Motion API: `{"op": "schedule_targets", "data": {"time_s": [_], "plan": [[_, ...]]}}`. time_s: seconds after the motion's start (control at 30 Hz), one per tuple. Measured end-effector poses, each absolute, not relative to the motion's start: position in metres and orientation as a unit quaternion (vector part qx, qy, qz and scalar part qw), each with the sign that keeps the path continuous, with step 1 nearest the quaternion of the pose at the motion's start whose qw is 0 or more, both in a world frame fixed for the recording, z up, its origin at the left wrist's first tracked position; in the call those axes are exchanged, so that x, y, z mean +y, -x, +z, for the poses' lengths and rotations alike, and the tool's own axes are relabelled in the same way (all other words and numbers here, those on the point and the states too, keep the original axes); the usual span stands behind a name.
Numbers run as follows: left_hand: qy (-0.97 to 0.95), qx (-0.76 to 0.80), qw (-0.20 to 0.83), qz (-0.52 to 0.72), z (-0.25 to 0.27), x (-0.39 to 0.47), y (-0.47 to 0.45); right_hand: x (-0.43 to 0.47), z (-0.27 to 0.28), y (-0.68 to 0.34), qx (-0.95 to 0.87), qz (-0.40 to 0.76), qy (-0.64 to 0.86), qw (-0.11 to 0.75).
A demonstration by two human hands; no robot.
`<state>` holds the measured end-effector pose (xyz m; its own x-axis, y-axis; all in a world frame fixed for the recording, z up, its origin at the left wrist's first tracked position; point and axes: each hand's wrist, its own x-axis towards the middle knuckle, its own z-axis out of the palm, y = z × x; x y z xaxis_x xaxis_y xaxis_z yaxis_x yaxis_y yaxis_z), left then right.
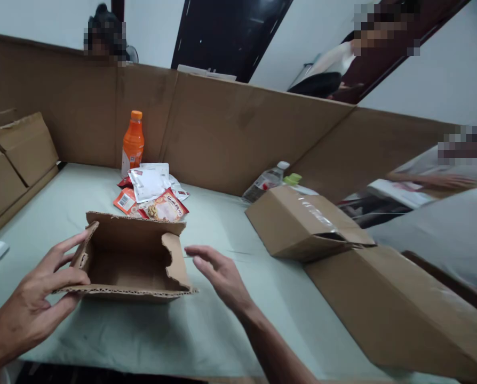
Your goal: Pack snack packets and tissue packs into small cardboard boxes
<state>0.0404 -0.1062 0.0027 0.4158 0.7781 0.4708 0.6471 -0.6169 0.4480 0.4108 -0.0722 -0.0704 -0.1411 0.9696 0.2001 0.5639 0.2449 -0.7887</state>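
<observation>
A small cardboard box (130, 266) sits on the pale green tabletop with its top open, showing a bare inside. My left hand (42, 293) grips its left end, fingers behind the flap and thumb at the near corner. Just right of the torn right flap (176, 261), my right hand (218, 272) hovers with fingers stretched out and nothing in them; whether a fingertip touches the flap I cannot tell. Behind the box lies a heap of snack packets: white sachets (150, 182) over red-and-orange packets (166, 207). An orange drink bottle (133, 141) stands behind them.
A cardboard wall (238, 128) runs along the back. Closed boxes stand on the left (18, 154) and right (298, 218), with a larger carton (402, 304) nearer. A clear bottle (266, 181) leans behind the right box. Other people are beyond the wall and at right.
</observation>
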Motion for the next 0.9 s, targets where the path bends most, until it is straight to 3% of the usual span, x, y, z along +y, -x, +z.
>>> {"op": "schedule_targets", "data": {"time_s": [0.1,0.17,0.37,0.57,0.77,0.83,0.9], "plan": [[-0.834,0.410,0.097,0.357,0.001,-0.101,-0.038,-0.005,-0.053,-0.409,-0.791,0.099,0.576,0.180],[-0.832,0.410,0.106,0.359,-0.004,-0.102,-0.036,0.047,-0.045,-0.396,-0.822,0.053,0.556,0.109],[-0.843,0.414,0.128,0.319,-0.016,-0.110,-0.022,0.134,-0.036,-0.355,-0.876,0.024,0.482,-0.020],[-0.855,0.386,0.129,0.321,-0.017,-0.105,-0.017,0.096,-0.015,-0.400,-0.836,-0.007,0.541,-0.091],[-0.861,0.369,0.106,0.334,-0.008,-0.103,-0.033,0.004,-0.008,-0.467,-0.781,0.019,0.620,-0.073],[-0.860,0.375,0.107,0.330,-0.007,-0.106,-0.038,-0.023,0.001,-0.483,-0.750,0.040,0.660,0.015],[-0.858,0.383,0.110,0.324,-0.006,-0.111,-0.042,-0.044,0.019,-0.490,-0.712,0.070,0.667,0.207]]}}
